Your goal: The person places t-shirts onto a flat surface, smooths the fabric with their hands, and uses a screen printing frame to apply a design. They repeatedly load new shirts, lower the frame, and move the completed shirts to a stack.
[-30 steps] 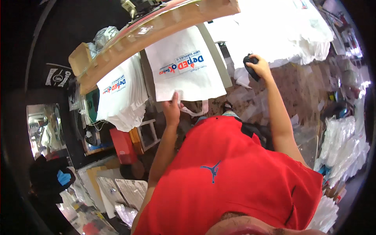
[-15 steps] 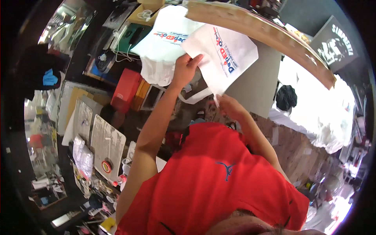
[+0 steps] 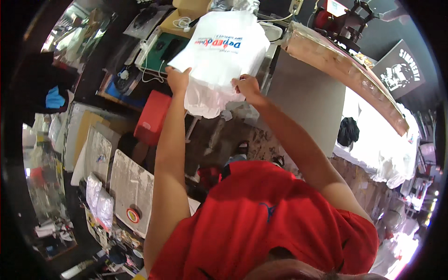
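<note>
A white fabric-like bag [image 3: 212, 65] with red and blue print lies flat on top of a pile of white bags [image 3: 204, 103] at the upper middle. Its near left corner is between the thumb and fingers of my left hand [image 3: 178, 81]. At the near right corner, my right hand [image 3: 247, 87] has its fingers curled in on the bag's edge. The print faces up. The pile's lower layers bulge out below the top bag, toward me. Whatever strap the top bag has is hidden.
Left of the pile are a green board [image 3: 163, 52] with a cable and an open cardboard box [image 3: 192, 7]. A red box [image 3: 152, 117] stands nearer. On the right, a long brown cardboard edge [image 3: 343, 63] borders a grey panel [image 3: 305, 93]; a black bundle [image 3: 348, 131] lies on white material.
The printed bag, held up in the air before with its strap hanging, now lies on the pile. Both hands have moved up and left with it.
</note>
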Demonstrator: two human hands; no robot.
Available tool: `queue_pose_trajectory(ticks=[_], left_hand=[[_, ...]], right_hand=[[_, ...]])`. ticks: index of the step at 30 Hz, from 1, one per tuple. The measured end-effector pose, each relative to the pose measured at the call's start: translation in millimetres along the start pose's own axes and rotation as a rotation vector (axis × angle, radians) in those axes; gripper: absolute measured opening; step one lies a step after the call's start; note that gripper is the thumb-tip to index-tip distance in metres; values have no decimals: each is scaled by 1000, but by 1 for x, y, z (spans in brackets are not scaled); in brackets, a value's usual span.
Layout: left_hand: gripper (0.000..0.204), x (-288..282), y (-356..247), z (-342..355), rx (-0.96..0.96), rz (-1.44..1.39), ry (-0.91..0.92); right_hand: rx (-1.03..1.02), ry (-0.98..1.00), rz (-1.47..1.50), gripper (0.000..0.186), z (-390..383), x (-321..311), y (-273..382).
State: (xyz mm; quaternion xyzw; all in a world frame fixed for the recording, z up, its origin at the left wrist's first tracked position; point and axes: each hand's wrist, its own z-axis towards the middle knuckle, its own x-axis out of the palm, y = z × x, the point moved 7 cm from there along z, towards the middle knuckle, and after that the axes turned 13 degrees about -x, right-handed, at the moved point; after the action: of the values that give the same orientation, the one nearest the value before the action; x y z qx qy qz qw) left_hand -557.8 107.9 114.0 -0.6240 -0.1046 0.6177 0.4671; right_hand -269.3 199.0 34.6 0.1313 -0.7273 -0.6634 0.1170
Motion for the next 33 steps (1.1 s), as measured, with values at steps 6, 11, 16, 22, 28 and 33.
queue_pose_trajectory(ticks=[6, 11, 16, 22, 28, 33], left_hand=[[100, 12, 0, -21, -75, 33, 198], [94, 2, -18, -37, 132, 110, -57], [62, 80, -60, -40, 606, 188, 155], [58, 225, -25, -52, 664, 564, 825], [33, 172, -179, -231, 745, 281, 1168], [13, -66, -364, -492, 1267, -489, 1654]], right_hand=[[39, -22, -80, 18, -7, 0, -13], [165, 55, -171, 25, -6, -19, -33], [178, 511, -225, 40, -60, -49, -23], [123, 195, -178, 36, -183, -217, 25], [123, -924, -197, 19, -370, -513, -64], [204, -1039, -651, 14, -425, -611, -122]])
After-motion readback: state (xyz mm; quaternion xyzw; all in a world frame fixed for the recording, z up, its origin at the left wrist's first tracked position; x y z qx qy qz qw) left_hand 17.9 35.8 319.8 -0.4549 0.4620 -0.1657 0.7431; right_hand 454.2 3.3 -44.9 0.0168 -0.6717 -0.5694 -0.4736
